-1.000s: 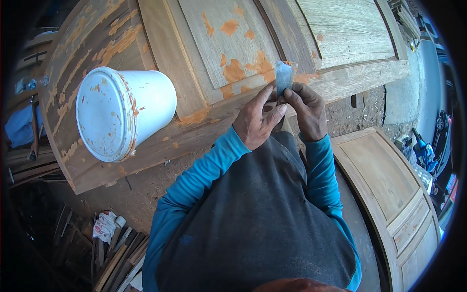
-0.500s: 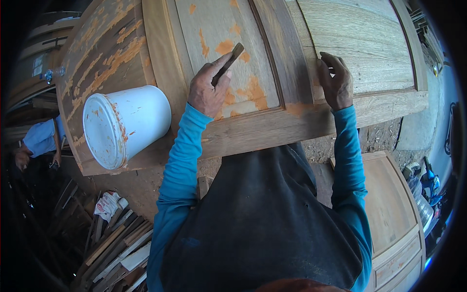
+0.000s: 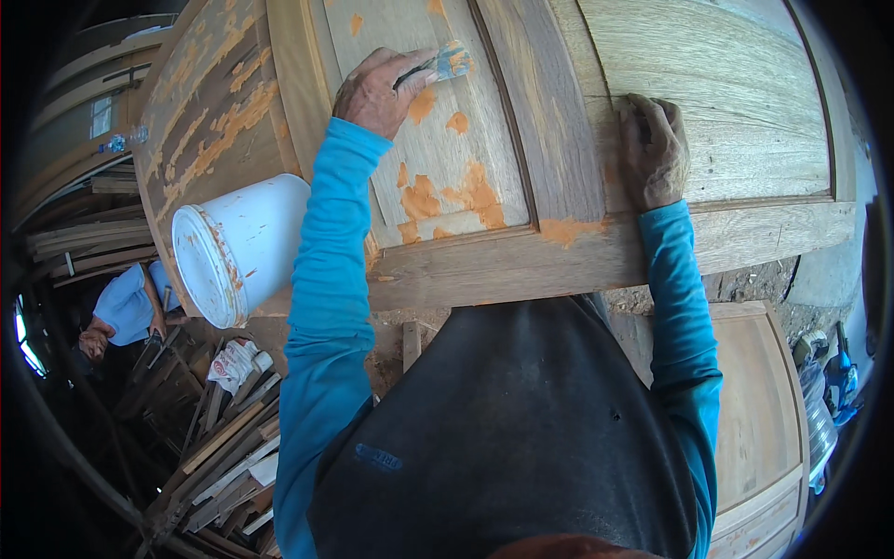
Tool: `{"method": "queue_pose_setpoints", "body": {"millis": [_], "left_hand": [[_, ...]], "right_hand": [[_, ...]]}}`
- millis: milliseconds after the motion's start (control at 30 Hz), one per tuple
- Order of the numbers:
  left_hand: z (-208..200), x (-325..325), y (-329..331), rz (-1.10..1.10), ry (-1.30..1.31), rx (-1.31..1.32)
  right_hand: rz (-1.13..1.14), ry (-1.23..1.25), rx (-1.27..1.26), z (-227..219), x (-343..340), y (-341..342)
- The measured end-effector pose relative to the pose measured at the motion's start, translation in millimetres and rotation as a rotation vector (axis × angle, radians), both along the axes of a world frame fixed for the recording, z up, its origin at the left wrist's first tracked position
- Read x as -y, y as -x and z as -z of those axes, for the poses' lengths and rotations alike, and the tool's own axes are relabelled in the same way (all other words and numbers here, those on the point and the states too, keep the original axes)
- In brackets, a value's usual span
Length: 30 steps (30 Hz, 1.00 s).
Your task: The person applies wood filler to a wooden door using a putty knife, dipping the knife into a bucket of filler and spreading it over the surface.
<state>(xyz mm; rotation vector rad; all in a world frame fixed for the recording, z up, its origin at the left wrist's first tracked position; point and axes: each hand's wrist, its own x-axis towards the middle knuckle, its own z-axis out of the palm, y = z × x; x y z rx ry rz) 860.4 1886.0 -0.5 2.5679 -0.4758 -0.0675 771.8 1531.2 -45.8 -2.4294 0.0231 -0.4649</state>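
A big wooden panelled door [image 3: 549, 140] lies flat in front of me, dabbed with orange filler patches [image 3: 475, 191]. My left hand [image 3: 377, 88] reaches far over the left panel and grips a small putty knife [image 3: 438, 65] whose blade touches the wood. My right hand [image 3: 652, 149] rests palm down on the right panel near its lower rail, fingers curled; I cannot see anything in it. A white plastic bucket [image 3: 242, 247], smeared with filler, sits on the door's left stile beside my left forearm.
Another wooden door [image 3: 754, 401] lies low at my right. Loose timber offcuts [image 3: 223, 438] are piled on the ground at lower left. A second person in a light blue shirt [image 3: 126, 303] crouches at the far left. Bottles [image 3: 824, 410] stand by the right edge.
My hands, together a second ago, have parted. The left hand has carried the putty knife farther up the left panel; the right hand has settled onto the right panel.
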Motion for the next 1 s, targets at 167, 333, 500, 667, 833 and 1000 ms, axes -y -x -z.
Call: {"method": "queue_pose_setpoints", "body": {"millis": [167,333,500,667,833,1000], "left_hand": [[-3,5,-23,0.02,-0.122,-0.006],[9,3,-37,0.059,-0.122,0.019],[9,9,-41,0.048,-0.169,-0.034],[15,5,-45,0.063,-0.189,0.006],[-5,19,-43,0.012,-0.325,-0.066],[-27,31,-44,0.009,-0.5,-0.06]], "right_hand": [[0.004,-0.004,0.002,0,1,-2],[0.01,-0.026,-0.026,-3,1,-2],[0.006,-0.032,-0.023,-4,1,-3],[0.009,-0.033,-0.019,-6,-1,-2],[0.007,-0.037,-0.03,-4,1,-3],[0.007,-0.05,-0.025,-4,1,-3]]}}
